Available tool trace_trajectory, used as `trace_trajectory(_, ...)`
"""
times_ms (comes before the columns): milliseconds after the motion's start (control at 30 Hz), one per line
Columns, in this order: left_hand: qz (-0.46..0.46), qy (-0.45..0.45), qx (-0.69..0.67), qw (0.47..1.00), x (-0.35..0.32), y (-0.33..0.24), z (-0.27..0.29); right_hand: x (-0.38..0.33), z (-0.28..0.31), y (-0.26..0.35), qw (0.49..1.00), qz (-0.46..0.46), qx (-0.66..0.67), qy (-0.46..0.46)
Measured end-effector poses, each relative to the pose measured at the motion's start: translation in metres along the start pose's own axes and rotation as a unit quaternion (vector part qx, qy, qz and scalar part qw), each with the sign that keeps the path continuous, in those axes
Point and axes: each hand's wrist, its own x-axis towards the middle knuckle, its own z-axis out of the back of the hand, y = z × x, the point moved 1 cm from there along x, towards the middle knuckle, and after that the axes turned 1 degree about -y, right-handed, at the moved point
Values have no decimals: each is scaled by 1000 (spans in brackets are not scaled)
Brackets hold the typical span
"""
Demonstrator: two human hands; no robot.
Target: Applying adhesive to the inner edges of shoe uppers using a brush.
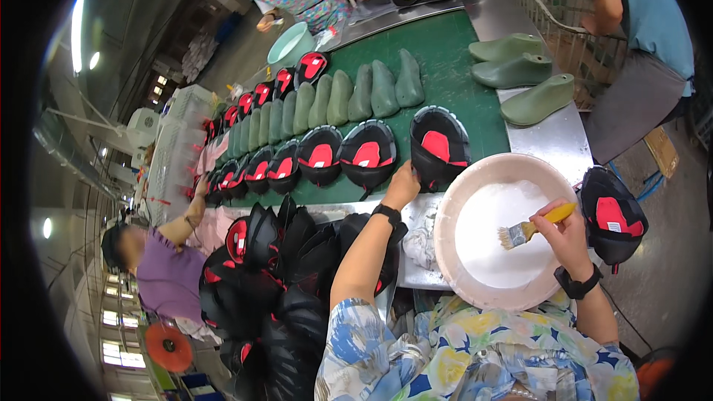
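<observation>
In my right hand (566, 239) is a paintbrush (551, 217) with a yellow handle and pale bristles. It is held above a pinkish basin (451, 267) of white liquid (490, 260), bristles pointing left. My left hand (402, 187) grips the lower left edge of a black shoe upper (438, 167) with a red inside, lying on the green belt. Part of those fingers is hidden by the upper. Another black and red upper (610, 212) sits to the right of the basin, beside my right hand.
Rows of shoe uppers (319, 154) and green shoe lasts (338, 96) line the green belt (460, 67). More lasts (512, 70) stand on the metal edge. Piled uppers (282, 304) fill the space left of my arm. Co-workers (171, 275) stand left, opposite and right, near a wire cart (553, 4).
</observation>
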Motion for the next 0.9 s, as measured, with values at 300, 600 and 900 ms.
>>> trace_trajectory(300,5,179,41,983,-71,-57,152,17,19,4,999,-16,-3,39)
trace_trajectory(600,94,166,242,951,-181,-9,91,28,9,0,992,17,-85,88)
trace_trajectory(900,43,58,23,997,-140,-8,149,41,7,13,944,81,-303,102)
